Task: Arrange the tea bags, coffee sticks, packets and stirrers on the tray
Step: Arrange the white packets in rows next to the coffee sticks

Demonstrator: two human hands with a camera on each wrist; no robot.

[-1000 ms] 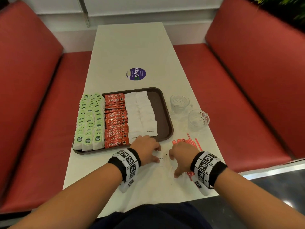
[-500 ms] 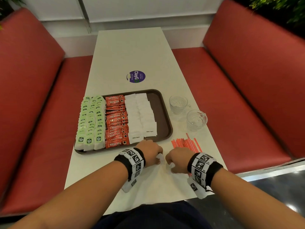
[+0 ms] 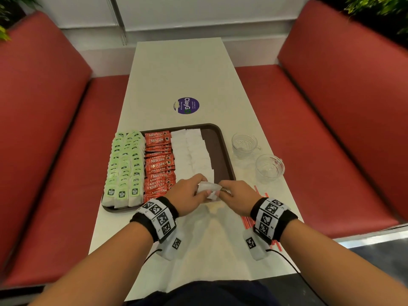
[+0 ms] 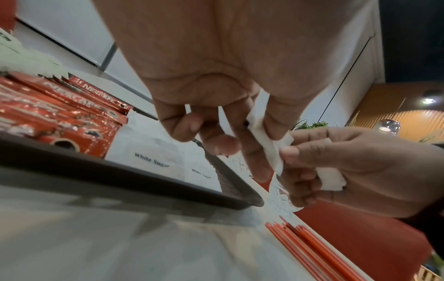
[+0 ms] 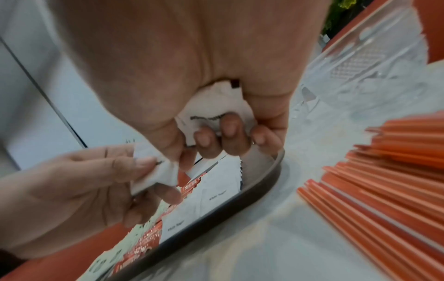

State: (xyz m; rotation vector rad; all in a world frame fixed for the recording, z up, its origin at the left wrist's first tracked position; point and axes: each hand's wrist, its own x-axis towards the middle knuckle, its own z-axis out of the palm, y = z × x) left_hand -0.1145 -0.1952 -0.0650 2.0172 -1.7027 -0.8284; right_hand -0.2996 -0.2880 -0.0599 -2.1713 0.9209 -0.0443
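Note:
A brown tray (image 3: 223,151) carries rows of green tea bags (image 3: 124,164), red coffee sticks (image 3: 159,160) and white sugar packets (image 3: 192,153). Above its near right corner my two hands meet. My left hand (image 3: 189,194) pinches one white sugar packet (image 4: 266,140) between thumb and fingers. My right hand (image 3: 236,195) curls round a small bunch of sugar packets (image 5: 211,106) in its palm, and its thumb touches the packet (image 5: 156,171) that the left hand holds. Orange stirrers (image 3: 249,221) lie loose on the table under my right wrist.
Two empty glass cups (image 3: 244,144) (image 3: 269,167) stand on the white table right of the tray. A purple sticker (image 3: 187,106) sits beyond the tray. Red bench seats (image 3: 331,151) flank the table. The stirrers (image 5: 384,190) fan out close to the tray's rim (image 5: 240,195).
Both hands have risen from the table in front of the tray and come together. They now hold white sugar packets over the tray's near right corner.

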